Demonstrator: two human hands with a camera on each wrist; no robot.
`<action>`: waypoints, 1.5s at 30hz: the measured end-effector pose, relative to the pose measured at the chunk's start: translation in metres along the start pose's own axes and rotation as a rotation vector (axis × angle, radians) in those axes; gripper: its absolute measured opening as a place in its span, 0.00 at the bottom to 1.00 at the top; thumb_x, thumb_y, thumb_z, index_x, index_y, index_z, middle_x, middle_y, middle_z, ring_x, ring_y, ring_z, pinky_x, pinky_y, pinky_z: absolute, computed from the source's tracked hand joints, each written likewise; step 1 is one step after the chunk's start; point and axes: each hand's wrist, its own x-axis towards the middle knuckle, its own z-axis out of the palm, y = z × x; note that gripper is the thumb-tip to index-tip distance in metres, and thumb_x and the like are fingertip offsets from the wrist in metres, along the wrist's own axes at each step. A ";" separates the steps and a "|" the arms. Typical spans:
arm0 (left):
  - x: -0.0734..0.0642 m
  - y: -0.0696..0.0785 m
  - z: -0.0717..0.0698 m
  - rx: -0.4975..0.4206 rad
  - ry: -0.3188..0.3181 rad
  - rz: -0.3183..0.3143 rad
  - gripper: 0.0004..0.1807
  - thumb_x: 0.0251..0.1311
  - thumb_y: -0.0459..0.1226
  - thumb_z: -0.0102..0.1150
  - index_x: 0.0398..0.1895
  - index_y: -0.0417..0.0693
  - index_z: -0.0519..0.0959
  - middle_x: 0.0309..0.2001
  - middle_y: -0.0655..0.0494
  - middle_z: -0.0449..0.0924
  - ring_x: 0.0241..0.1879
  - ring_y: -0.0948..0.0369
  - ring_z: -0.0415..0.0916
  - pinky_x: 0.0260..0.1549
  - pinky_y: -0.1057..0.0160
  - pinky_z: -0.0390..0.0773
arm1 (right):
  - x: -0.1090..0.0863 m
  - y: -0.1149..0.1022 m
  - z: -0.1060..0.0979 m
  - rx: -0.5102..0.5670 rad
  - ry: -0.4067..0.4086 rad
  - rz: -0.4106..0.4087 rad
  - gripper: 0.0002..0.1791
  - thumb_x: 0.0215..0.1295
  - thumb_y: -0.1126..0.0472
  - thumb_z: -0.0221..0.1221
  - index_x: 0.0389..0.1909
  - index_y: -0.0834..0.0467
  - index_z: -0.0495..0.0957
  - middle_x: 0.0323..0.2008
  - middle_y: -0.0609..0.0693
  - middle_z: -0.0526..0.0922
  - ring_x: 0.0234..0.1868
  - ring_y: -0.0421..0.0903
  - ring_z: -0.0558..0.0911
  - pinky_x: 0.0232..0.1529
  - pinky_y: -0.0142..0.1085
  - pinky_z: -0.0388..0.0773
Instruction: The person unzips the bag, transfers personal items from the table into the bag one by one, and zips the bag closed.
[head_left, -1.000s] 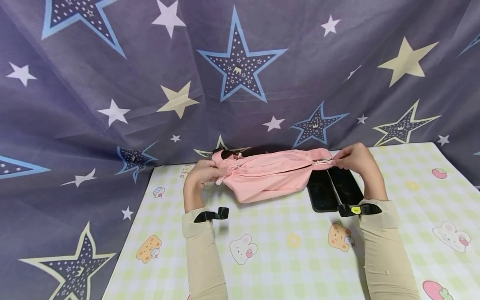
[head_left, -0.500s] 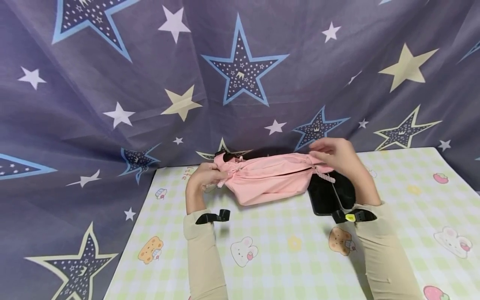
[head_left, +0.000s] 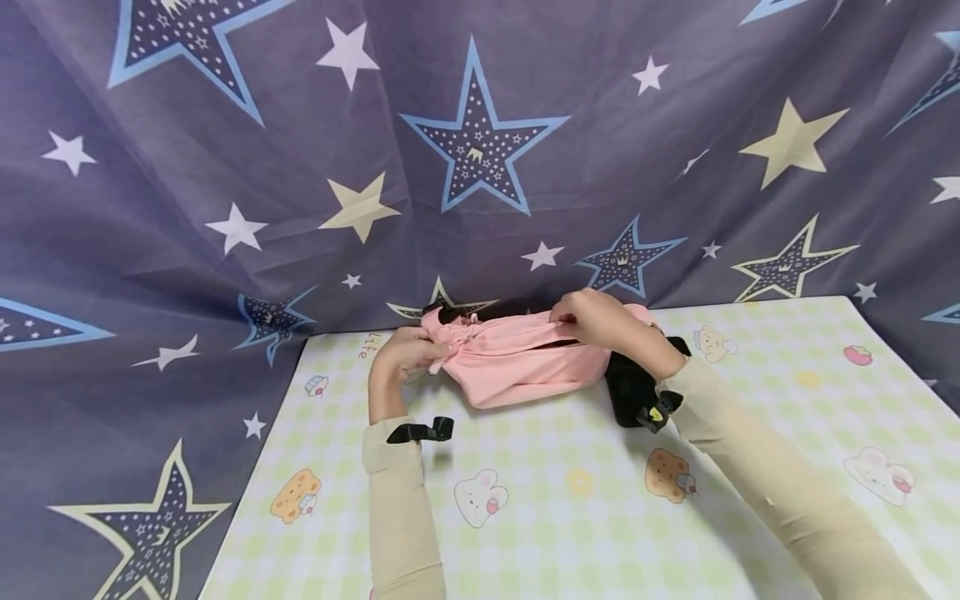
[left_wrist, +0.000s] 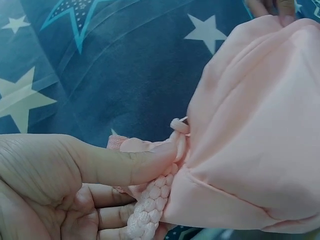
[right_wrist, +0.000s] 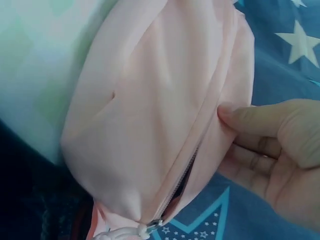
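A pink waist bag [head_left: 517,379] lies against the backdrop at the far side of the table. My left hand [head_left: 407,354] pinches its left end between thumb and fingers, beside a braided zipper pull [left_wrist: 150,202]. Along the upper edge, my right hand [head_left: 596,321] pinches the fabric, thumb on the near face and fingers behind. In the right wrist view the zipper [right_wrist: 175,190] is partly open, showing a dark gap near another braided pull [right_wrist: 122,232]. What the bag holds inside is hidden.
Partly beneath my right forearm, beside the bag's right end, lies a black flat object [head_left: 626,387] resembling a phone. A black buckle [head_left: 442,313] shows behind the bag's left end. The star-printed curtain [head_left: 285,208] hangs directly behind the checked tablecloth [head_left: 540,542].
My right hand has let go of the zipper pull at the bag's right end, moved left, and now pinches the upper edge by the opening. My left hand keeps its hold.
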 end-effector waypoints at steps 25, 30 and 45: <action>-0.029 0.029 0.109 0.203 0.232 0.121 0.17 0.63 0.39 0.55 0.24 0.37 0.86 0.13 0.59 0.80 0.11 0.68 0.77 0.12 0.71 0.76 | 0.033 0.002 -0.011 0.104 -0.052 0.160 0.04 0.54 0.73 0.68 0.28 0.64 0.89 0.28 0.55 0.89 0.33 0.50 0.85 0.41 0.46 0.84; -0.027 0.030 0.119 0.259 0.299 0.099 0.18 0.61 0.39 0.53 0.22 0.38 0.87 0.10 0.60 0.77 0.09 0.68 0.74 0.11 0.71 0.74 | 0.033 -0.005 -0.012 0.094 -0.062 0.198 0.05 0.53 0.74 0.67 0.29 0.64 0.89 0.31 0.57 0.90 0.36 0.54 0.87 0.43 0.48 0.85; -0.027 0.050 0.123 0.604 0.451 0.065 0.22 0.57 0.45 0.61 0.49 0.38 0.84 0.44 0.45 0.86 0.39 0.51 0.80 0.45 0.51 0.84 | 0.017 -0.014 -0.021 0.523 -0.105 0.468 0.07 0.59 0.76 0.65 0.38 0.72 0.87 0.38 0.63 0.89 0.23 0.42 0.83 0.30 0.36 0.86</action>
